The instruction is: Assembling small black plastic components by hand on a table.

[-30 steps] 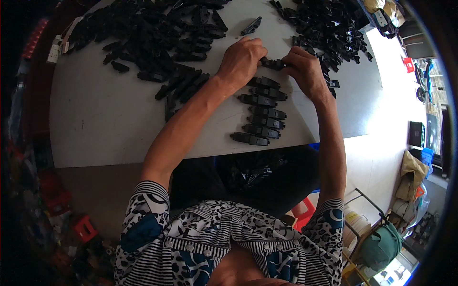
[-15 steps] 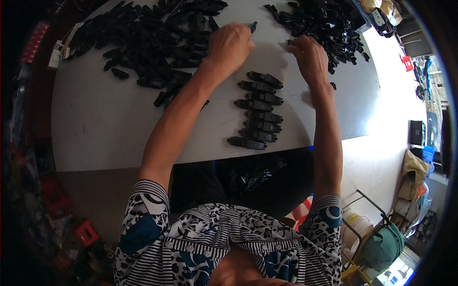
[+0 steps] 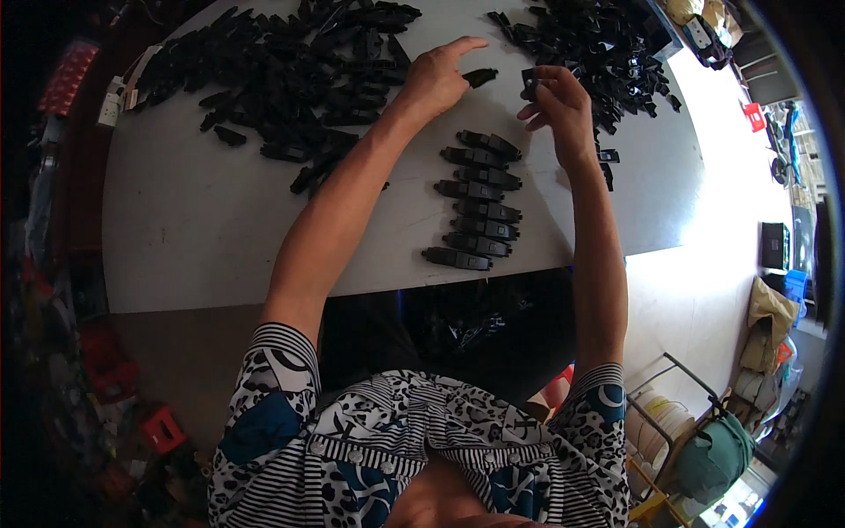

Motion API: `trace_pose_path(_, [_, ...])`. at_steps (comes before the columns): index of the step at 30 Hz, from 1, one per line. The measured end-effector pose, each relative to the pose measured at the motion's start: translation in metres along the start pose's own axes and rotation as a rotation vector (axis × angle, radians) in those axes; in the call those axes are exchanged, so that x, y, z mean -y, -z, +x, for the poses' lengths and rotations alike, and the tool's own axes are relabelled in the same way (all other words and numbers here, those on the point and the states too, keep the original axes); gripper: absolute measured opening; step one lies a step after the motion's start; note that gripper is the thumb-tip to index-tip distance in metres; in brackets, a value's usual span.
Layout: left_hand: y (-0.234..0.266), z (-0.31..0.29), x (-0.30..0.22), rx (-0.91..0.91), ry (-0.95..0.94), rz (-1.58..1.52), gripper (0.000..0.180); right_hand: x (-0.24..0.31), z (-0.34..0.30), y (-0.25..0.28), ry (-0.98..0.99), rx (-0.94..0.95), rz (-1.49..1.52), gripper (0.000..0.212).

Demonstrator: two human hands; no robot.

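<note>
My left hand (image 3: pixel 433 84) is above the far middle of the table, its index finger stretched out to the right. A long black plastic part (image 3: pixel 480 77) sticks out beside its thumb, apparently gripped by the thumb and curled fingers. To the right, my right hand (image 3: pixel 568 110) pinches a small black plastic piece (image 3: pixel 529 81) between thumb and index, the other fingers loosely bent. The two pieces are apart. Nearer to me, several long black parts (image 3: pixel 480 183) lie side by side in a column on the grey table (image 3: pixel 202 238).
A large heap of long black parts (image 3: pixel 290 79) covers the far left. Another heap of small black pieces (image 3: pixel 616 53) lies at the far right, with a few loose ones (image 3: pixel 607 157) near my right wrist. A hand cart (image 3: pixel 673 374) stands on the floor at right.
My left index finger has stretched out, and the long part now points lower. My right hand has turned and lifted a small black piece, which shows clearly between its fingertips.
</note>
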State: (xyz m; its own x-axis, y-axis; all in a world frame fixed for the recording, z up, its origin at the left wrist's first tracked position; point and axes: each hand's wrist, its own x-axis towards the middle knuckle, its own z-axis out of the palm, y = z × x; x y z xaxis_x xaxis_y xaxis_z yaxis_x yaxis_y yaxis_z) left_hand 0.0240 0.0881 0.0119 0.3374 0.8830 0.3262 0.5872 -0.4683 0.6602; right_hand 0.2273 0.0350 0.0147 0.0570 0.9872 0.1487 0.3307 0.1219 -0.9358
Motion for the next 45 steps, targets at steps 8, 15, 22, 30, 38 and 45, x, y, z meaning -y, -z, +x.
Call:
trace_pose_path(8, [-0.003, -0.015, 0.013, 0.132, 0.495, -1.186, 0.023, -0.003, -0.008, -0.006, -0.186, 0.1, 0.439, 0.02])
trace_pose_path(15, [0.003, -0.034, 0.004, 0.053, 0.264, -0.467, 0.014, 0.004, -0.011, -0.017, -0.113, 0.082, -0.118, 0.028])
trace_pose_path(22, [-0.005, -0.045, 0.002, -0.127, -0.01, 0.07, 0.026, 0.01, -0.012, -0.022, 0.291, 0.131, -0.493, 0.022])
trace_pose_path(30, [-0.003, -0.046, 0.004, -0.113, -0.058, 0.174, 0.017, 0.011, -0.006, -0.02, 0.431, 0.193, -0.613, 0.016])
trace_pose_path(38, [-0.007, -0.042, 0.007, -0.091, -0.133, 0.138, 0.022, 0.015, -0.002, -0.022, 0.505, 0.295, -0.607, 0.016])
trace_pose_path(45, [-0.001, -0.051, -0.015, -0.011, -0.165, 0.217, 0.015, 0.014, -0.001, -0.028, 0.5, 0.378, -0.503, 0.015])
